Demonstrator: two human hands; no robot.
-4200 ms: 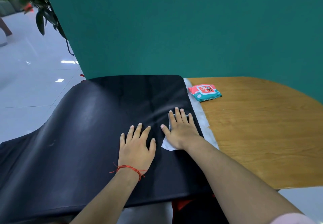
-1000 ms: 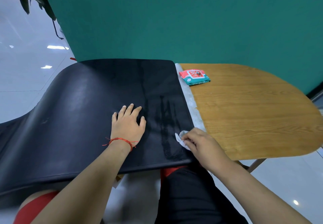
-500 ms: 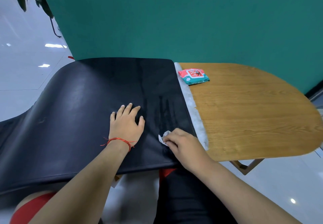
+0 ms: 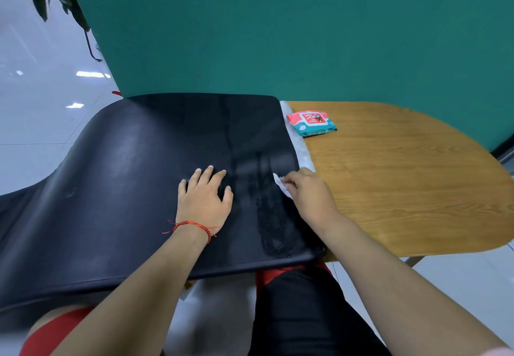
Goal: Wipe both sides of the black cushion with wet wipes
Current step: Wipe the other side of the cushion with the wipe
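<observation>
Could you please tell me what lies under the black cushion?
Along the right edge of the black cushion, a white strip peeks out, lying on the wooden table. The near edge overhangs the person's legs. How far strip and table reach beneath is covered.

The cushion (image 4: 144,183) was black with darker wet streaks; the wipe (image 4: 279,184) white; the pack (image 4: 311,122) red and teal; the surface (image 4: 403,189) wood-grained tan; the wall (image 4: 278,30) teal; the wrist string (image 4: 192,226) red.
</observation>
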